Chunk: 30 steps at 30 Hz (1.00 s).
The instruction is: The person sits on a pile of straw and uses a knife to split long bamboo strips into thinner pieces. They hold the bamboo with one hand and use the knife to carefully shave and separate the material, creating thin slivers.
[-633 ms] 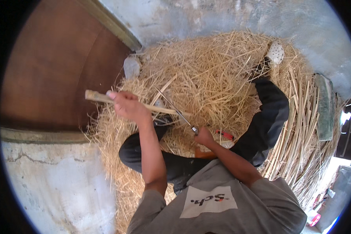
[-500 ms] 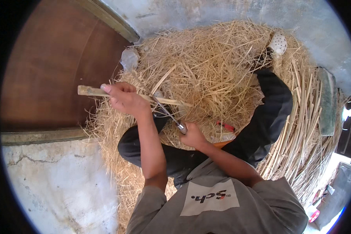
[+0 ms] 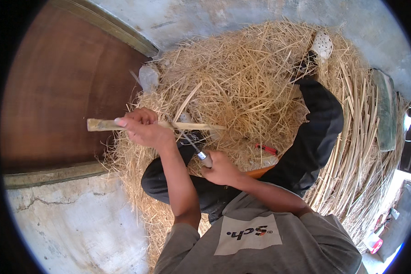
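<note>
My left hand (image 3: 144, 131) is closed around a flat, pale bamboo strip (image 3: 198, 126) that lies nearly level across the view. Its thicker end sticks out to the left past my thumb. In my right hand (image 3: 223, 169) is a knife (image 3: 191, 143), gripped by its handle with a shiny metal collar. The thin blade slants up and left and meets the strip just right of my left fingers. Whether its edge cuts into the strip, I cannot tell.
A large heap of shavings (image 3: 242, 77) spreads before me and around my legs. Long split strips (image 3: 347, 150) lie at the right. A red-handled tool (image 3: 267, 149) rests near my thigh, an orange edge (image 3: 259, 172) below it. A brown door (image 3: 73, 86) stands left, a pale wall behind.
The strip has swung from a slant to nearly level, its left end lower. My right hand and the knife have shifted left and slightly down toward me. Both grips stay the same.
</note>
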{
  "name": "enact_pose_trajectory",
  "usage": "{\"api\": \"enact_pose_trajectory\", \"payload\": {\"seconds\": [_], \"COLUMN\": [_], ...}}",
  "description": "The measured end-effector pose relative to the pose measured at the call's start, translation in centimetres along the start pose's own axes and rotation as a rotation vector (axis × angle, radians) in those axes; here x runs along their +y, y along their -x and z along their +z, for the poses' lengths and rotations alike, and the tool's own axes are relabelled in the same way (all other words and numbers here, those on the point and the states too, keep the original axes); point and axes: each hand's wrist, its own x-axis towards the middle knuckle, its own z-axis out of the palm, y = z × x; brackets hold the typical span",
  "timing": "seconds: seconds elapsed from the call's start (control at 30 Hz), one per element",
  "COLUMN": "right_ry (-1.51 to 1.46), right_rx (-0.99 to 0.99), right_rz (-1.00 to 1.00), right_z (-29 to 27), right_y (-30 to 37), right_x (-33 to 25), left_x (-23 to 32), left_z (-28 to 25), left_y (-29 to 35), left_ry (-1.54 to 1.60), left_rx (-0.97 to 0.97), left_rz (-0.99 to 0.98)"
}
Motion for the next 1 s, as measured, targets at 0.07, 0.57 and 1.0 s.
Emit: {"api": "enact_pose_trajectory", "payload": {"seconds": [0.07, 0.57, 1.0], "right_ry": [0.032, 0.221, 0.152], "right_rx": [0.049, -0.083, -0.001], "right_rz": [-0.029, 0.220, 0.055], "right_z": [0.6, -0.8, 1.0], "right_y": [0.1, 1.5, 1.8], "right_x": [2.1, 5.3, 0.3], "left_x": [0.1, -0.3, -0.3], "left_z": [-0.4, -0.7, -1.3], "left_y": [0.1, -0.8, -1.4], "left_ry": [0.054, 0.124, 0.101], "left_rx": [0.012, 0.086, 0.144], "left_rz": [-0.007, -0.020, -0.060]}}
